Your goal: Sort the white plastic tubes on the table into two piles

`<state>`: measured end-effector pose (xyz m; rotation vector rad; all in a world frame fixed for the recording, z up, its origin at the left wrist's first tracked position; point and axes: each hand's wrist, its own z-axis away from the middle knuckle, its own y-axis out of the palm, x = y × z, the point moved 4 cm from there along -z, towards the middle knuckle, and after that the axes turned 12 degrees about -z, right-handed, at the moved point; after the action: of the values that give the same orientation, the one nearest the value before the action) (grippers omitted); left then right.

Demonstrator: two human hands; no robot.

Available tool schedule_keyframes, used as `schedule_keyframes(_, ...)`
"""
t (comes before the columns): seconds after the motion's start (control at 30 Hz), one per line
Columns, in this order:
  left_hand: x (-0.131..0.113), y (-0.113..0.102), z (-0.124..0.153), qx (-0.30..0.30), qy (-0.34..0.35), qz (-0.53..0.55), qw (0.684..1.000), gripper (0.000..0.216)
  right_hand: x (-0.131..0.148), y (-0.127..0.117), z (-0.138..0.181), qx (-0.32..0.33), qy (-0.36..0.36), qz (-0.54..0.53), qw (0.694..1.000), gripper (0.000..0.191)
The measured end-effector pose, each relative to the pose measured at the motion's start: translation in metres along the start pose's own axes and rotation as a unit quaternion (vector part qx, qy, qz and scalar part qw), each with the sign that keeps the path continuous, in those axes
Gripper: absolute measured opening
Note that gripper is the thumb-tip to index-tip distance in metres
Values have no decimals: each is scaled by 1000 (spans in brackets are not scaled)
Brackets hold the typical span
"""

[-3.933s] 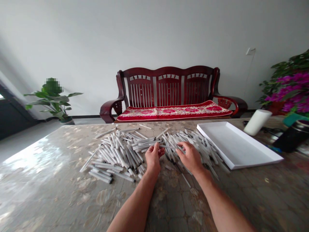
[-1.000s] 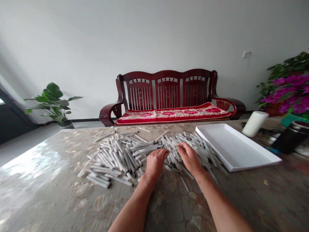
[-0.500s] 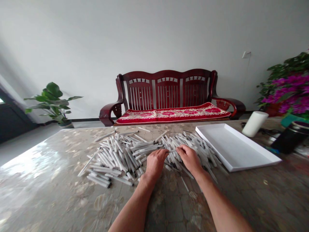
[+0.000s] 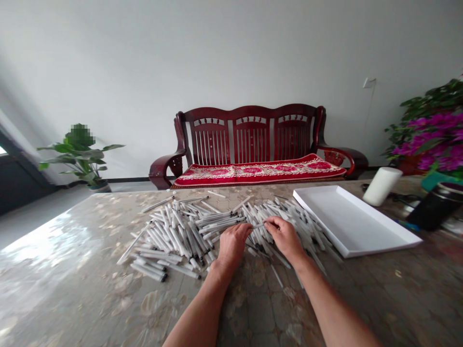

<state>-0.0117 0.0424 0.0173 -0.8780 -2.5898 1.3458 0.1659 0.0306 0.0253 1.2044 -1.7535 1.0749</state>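
Note:
Between my two hands is a slim whitish pen [image 4: 258, 225], held level just above the table. My left hand [image 4: 233, 241] pinches its left end, and my right hand [image 4: 284, 235] has its right end between thumb and fingers. Much of the pen is hidden by the fingers. To the left, a heap of white pens with black ends [image 4: 173, 236] lies in many directions. Another heap of thin pale sticks, possibly pens or refills [image 4: 304, 226], spreads behind and beside my right hand.
A shallow white box tray [image 4: 347, 252] stands right of the heaps on the patterned table [image 4: 90, 289]. Beyond it are a white cylinder [image 4: 382, 186], a black cup [image 4: 439, 205] and purple flowers [image 4: 439, 140]. A red wooden bench [image 4: 251, 135] stands behind the table.

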Motion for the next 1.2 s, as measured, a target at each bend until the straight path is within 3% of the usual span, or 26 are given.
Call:
schedule_keyframes(0.1,1,0,0,-3,-7,0,1000,14,2,-1,0,-7,-3,-27,1000,31)
schedule_keyframes(0.27,-1,0,-1,3,5,-2,1000,13,2,-2,1,-8,27,63,998,35)
schedule_keyframes(0.37,0,0,-1,8,2,3,1000,14,1,-1,0,4,7,16,1000,26)
schedule_keyframes(0.47,1,0,0,10,-4,9,1000,14,-2,1,-1,5,11,-46,999,29)
schedule_keyframes(0.57,0,1,0,17,2,12,1000,14,-5,1,0,-5,31,-29,999,29)
schedule_keyframes(0.87,5,-2,-4,110,-62,101,987,23,-7,-9,-7,-8,20,-60,998,25)
schedule_keyframes(1.0,10,-2,-5,114,-94,97,984,21,-10,-14,-8,-18,-24,23,999,21)
schedule_keyframes(1.2,6,-1,-4,94,-66,54,992,16,-5,-9,-3,4,-74,132,989,22)
